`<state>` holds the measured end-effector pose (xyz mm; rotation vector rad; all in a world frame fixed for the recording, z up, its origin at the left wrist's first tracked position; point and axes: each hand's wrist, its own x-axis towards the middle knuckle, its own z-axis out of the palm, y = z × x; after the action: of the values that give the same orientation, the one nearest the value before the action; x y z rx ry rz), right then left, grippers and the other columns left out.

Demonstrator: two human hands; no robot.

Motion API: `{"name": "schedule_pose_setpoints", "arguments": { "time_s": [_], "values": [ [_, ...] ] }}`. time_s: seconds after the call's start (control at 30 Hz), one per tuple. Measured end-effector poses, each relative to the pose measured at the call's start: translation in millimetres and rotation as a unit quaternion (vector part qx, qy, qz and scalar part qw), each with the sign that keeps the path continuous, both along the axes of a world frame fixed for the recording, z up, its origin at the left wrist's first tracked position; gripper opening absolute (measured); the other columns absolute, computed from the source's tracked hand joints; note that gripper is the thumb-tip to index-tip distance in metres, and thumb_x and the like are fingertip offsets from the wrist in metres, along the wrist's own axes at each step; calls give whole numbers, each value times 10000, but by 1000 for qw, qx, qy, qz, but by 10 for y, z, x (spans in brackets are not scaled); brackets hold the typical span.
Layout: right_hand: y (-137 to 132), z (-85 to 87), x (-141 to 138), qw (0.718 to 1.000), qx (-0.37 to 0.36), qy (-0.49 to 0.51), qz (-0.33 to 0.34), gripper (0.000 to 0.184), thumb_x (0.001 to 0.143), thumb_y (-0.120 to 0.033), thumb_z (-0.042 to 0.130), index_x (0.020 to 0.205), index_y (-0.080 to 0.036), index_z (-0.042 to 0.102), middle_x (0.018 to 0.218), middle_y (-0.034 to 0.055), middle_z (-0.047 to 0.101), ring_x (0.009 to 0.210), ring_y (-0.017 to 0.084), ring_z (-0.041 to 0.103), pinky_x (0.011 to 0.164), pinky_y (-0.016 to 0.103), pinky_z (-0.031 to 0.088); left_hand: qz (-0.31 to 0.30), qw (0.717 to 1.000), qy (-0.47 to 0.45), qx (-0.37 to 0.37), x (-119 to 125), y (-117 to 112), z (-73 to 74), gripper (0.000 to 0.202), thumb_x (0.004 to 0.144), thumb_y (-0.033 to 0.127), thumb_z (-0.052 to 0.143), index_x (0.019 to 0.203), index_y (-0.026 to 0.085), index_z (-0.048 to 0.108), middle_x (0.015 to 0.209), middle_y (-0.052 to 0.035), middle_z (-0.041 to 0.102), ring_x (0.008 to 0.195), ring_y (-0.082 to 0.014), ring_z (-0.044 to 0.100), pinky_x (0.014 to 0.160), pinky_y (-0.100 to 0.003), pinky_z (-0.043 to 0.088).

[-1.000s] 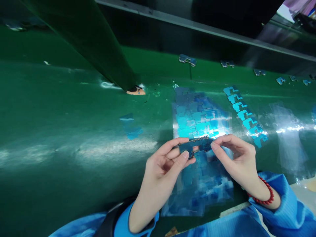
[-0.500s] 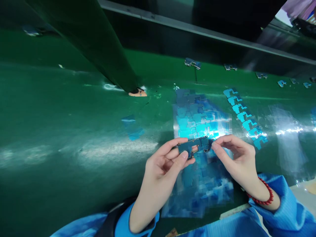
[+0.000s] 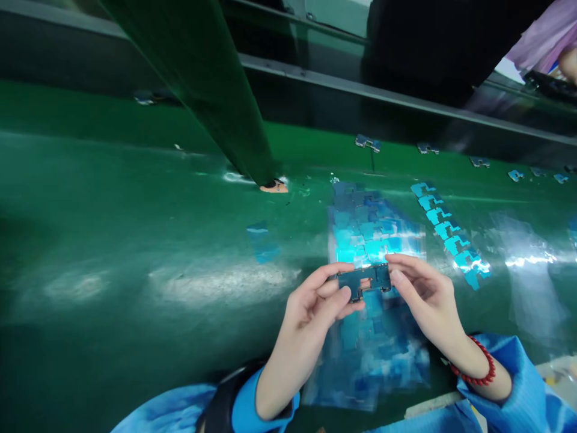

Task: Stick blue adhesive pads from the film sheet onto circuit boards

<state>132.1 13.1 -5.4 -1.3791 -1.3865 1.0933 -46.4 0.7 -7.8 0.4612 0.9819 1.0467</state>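
Note:
My left hand [image 3: 315,307] is closed on a small dark circuit board [image 3: 350,284], thumb on its face and fingers along its back and upper edge. The board has a notch in its middle and stays raised above the bench. At its right end, my right hand [image 3: 426,294] pinches with thumb and forefinger at the edge. Below both hands lies a clear film sheet [image 3: 360,385] bearing rows of blue board-shaped film pieces [image 3: 354,231]. To its right runs a slanting row of bright blue cut pieces [image 3: 446,230].
A green slanted post [image 3: 225,90] meets the green bench [image 3: 112,228] at the back left. Several more boards [image 3: 368,143] lie along the far edge. Clear film [image 3: 532,270] is at right, and a blue film scrap [image 3: 262,243] lies left of the sheet.
The view has shifted, so the bench appears lower and further right. My right fingers have moved in from just beside the board to its right end. My left hand keeps its hold.

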Motion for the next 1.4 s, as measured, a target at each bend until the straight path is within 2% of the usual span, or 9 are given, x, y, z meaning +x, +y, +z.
{"name": "schedule_pose_setpoints", "arguments": {
  "time_s": [0.23, 0.33, 0.43, 0.57, 0.67, 0.77, 1.0, 1.2, 1.4],
  "values": [
    [-9, -87, 33, 999, -33, -1, 7, 192, 826, -312, 673, 989, -233, 736, 818, 24, 751, 674, 124, 694, 604, 153, 572, -11, 1000, 3, 19, 56, 21, -92, 434, 742, 328, 747, 1127, 178, 613, 779, -26, 731, 897, -210, 695, 744, -271, 578],
    [-38, -170, 132, 1000, -25, -6, -1, 214, 758, -342, 728, 943, -240, 761, 862, 32, 760, 684, 147, 716, 637, 147, 583, -24, 999, 34, 20, 116, 9, -132, 378, 732, 373, 718, 1017, 131, 657, 823, -68, 738, 842, -207, 694, 683, -262, 561],
    [25, -302, 292, 999, -26, -34, -5, 269, 708, -381, 760, 938, -244, 773, 970, 45, 751, 831, 200, 729, 732, 151, 579, -61, 994, 79, 32, 135, 47, -190, 267, 723, 359, 682, 841, 120, 676, 704, -37, 705, 624, -126, 637, 568, -211, 495],
    [192, -387, 390, 997, -29, -67, 32, 367, 634, -484, 771, 880, -212, 791, 981, 73, 745, 842, 259, 727, 672, 165, 591, -110, 988, 94, 53, 100, 103, -245, 242, 557, 304, 782, 663, 128, 654, 517, 37, 590, 437, -63, 491, 463, -190, 400],
    [227, -368, 339, 998, -16, -60, 13, 422, 616, -544, 750, 852, -196, 787, 977, 85, 747, 823, 257, 730, 653, 155, 583, -145, 988, 35, 38, 100, 109, -258, 383, 410, 361, 863, 616, 127, 640, 504, 26, 596, 417, -72, 506, 454, -203, 414],
    [205, -375, 266, 999, 18, -42, 18, 419, 705, -528, 700, 982, -216, 747, 1027, 70, 738, 856, 222, 727, 708, 155, 574, -103, 994, -11, 23, 105, 122, -234, 490, 332, 385, 904, 631, 114, 628, 509, 1, 607, 422, -102, 560, 471, -220, 448],
    [45, -349, 88, 958, 218, -160, 92, 484, 810, -378, 690, 1264, -240, 593, 1217, 85, 656, 1024, 240, 673, 918, 348, 555, 45, 997, -43, 50, 104, 68, -80, 399, 584, 281, 851, 882, 159, 616, 850, -16, 713, 787, -135, 686, 756, -218, 518],
    [19, -251, -5, 945, 248, -166, 129, 481, 877, -289, 647, 1340, -250, 525, 1179, 91, 661, 1019, 226, 655, 893, 362, 558, 31, 998, -37, 28, 110, -18, -104, 309, 645, 237, 832, 875, 139, 651, 882, -49, 735, 848, -173, 689, 827, -271, 530],
    [-8, -218, 40, 943, 252, -152, 153, 467, 897, -223, 622, 1349, -255, 508, 984, 60, 684, 829, 183, 656, 776, 324, 566, -1, 999, 31, 27, 89, -39, -100, 330, 659, 232, 826, 903, 145, 622, 855, -13, 708, 718, -126, 663, 706, -237, 550]
  ]
}}
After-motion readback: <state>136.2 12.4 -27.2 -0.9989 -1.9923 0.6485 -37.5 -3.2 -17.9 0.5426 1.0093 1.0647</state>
